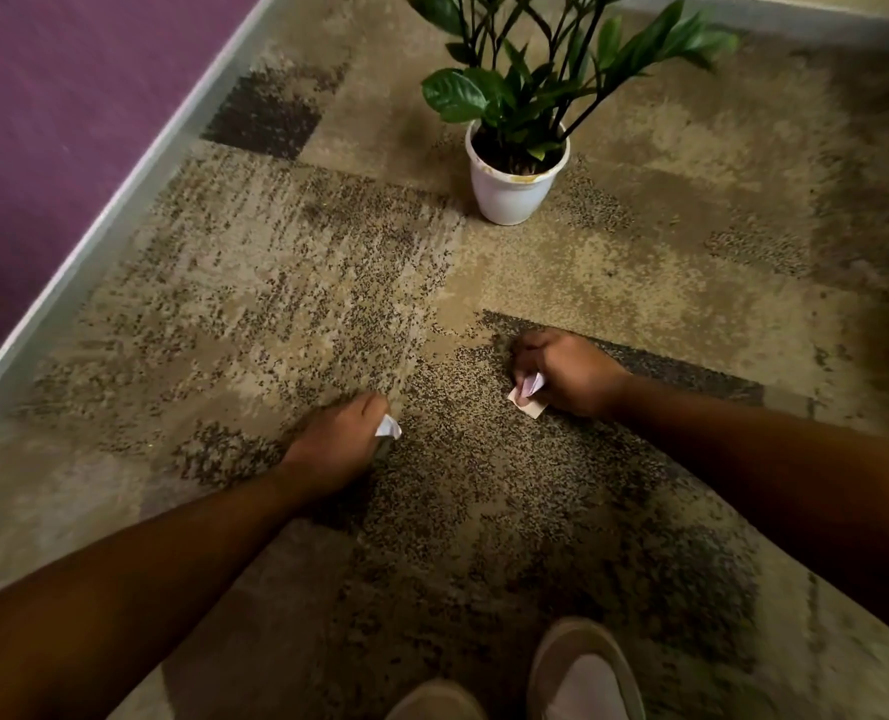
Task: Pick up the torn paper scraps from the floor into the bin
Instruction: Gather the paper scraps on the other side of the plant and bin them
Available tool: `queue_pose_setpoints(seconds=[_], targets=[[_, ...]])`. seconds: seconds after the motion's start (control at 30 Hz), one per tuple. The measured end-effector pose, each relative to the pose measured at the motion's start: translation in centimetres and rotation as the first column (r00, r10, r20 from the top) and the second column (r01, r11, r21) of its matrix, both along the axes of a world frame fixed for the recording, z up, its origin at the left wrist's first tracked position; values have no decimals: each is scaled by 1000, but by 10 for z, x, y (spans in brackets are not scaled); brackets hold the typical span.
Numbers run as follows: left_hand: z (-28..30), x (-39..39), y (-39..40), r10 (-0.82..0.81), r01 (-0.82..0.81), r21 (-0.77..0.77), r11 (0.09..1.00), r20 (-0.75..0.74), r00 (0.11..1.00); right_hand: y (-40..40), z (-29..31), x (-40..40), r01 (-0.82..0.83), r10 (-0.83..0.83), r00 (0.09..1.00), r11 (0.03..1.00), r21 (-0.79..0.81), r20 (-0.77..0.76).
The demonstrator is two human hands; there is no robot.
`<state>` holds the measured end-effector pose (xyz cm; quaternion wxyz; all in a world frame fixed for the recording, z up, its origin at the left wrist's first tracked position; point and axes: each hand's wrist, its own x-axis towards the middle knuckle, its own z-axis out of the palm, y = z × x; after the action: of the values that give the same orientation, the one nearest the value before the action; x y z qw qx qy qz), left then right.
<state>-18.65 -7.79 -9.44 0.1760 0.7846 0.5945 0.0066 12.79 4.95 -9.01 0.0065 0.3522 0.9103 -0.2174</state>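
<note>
Head view, only one available: both arms reached down to the patterned carpet [276,283], the person bent over with shoes [585,672] at the bottom edge. Left hand [335,444] was low on the carpet, fingers [374,407] curled closed around a white paper scrap [389,427] whose corner stuck out on the thumb side. Right hand [567,371] was near the left one, also at floor level, fingers closed on a pinkish-white scrap [531,384]. A flat beige scrap [530,406] lay just under the right hand, touching or nearly touching the carpet; couldn't tell whether it was pinched with the other or loose on the floor. No other scraps visible on the carpet, though motion blur and the speckled pattern could hide small ones. White potted plant [515,174] stood well beyond the hands; purple wall [42,122] and baseboard ran along the left. No bin in view. Judgement: collection step, both hands loaded, nothing binned from this handful yet. Next move calls for securing the beige piece without dropping what the right hand already held, then standing, locating the bin outside this view and releasing both handfuls over it. Risk: thin scraps slipping from a loose fist on the way.
</note>
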Motion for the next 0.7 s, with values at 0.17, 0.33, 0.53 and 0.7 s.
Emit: queue_pose_setpoints(seconds=[0.17,0.33,0.53,0.7], targets=[[3,0,0,-39,40,8,999,-74,997,-9,-5,-2,140,-141,988,990,-20,-66],[-1,-4,-2,-68,68,-11,998,-147,987,-17,-6,-10,372,-409,891,907,-199,-196],[16,26,15,298,-304,33,952,121,947,-13,11,-30,485,-844,447,508,-712,-298],[31,95,43,451,-477,-78,875,486,749,-8,29,-41,242,-955,144,290,-926,-261]])
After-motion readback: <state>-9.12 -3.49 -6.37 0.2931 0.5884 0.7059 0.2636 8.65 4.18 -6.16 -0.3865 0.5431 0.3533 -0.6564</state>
